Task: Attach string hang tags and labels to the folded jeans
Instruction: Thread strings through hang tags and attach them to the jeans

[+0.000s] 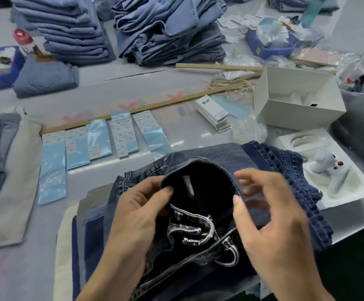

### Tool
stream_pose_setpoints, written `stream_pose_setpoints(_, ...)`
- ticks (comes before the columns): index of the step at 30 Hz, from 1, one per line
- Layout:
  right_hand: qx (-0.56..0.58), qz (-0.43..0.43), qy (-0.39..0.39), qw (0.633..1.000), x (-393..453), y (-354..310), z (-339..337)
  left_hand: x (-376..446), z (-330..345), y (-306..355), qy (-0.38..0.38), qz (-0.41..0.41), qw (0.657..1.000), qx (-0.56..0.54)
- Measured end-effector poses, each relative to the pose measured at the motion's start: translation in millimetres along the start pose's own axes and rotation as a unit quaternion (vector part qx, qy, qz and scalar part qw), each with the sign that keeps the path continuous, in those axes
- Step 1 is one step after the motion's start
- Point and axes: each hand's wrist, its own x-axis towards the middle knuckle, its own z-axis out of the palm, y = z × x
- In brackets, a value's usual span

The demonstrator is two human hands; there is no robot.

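Here, a worker's left hand [137, 213] pinches the waistband of dark blue folded jeans [198, 203] atop the near stack, spreading it to expose a small white inner label [187, 185]; the right hand [272, 216] hovers loosely curled, gripping nothing. Keeping the waistband taut should ease tagging. Beyond lie pale blue sticker label strips [76, 146] and white card hang tags [214, 112].

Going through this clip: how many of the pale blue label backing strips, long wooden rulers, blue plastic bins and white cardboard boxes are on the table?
Pale blue label backing strips: 6
Long wooden rulers: 2
Blue plastic bins: 2
Open white cardboard box: 1
Total: 11
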Motion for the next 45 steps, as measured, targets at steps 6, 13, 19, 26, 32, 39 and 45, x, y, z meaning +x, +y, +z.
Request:
stream_pose_setpoints(6, -0.037, 0.014, -0.161, 0.986, 29.1, -16.2, 8.3, -3.3, 11.7, 0.6, -0.024, 0.125, 0.987, 0.094)
stream_pose_setpoints(13, 0.103, 0.135, -0.185, 0.968, 41.1, 2.5, 20.4, -1.1, 10.2, 1.8, -0.043, 0.131, 0.986, 0.093)
stream_pose_setpoints(19, 0.209, 0.185, -0.204, 0.938, 44.7, 5.1, 22.3, 8.5, 10.1, 3.2, -0.030, 0.126, 0.987, 0.097)
stream_pose_setpoints(26, 0.339, 0.264, -0.187, 0.883, 35.7, 11.4, 23.9, 18.5, 13.8, 13.8, -0.052, 0.138, 0.979, 0.143)
stream_pose_setpoints(32, 0.353, 0.275, -0.186, 0.875, 35.8, 14.7, 23.8, 25.2, 13.9, 12.7, -0.065, 0.121, 0.981, 0.140)
stream_pose_setpoints(39, 0.358, 0.277, -0.191, 0.871, 35.1, 18.6, 23.7, 33.0, 9.7, 15.1, -0.118, 0.151, 0.968, 0.165)
stream_pose_setpoints(45, 0.224, 0.223, -0.118, 0.941, 42.4, 25.1, 15.1, 25.1, -43.0, 10.1, -0.100, 0.200, 0.942, 0.251)
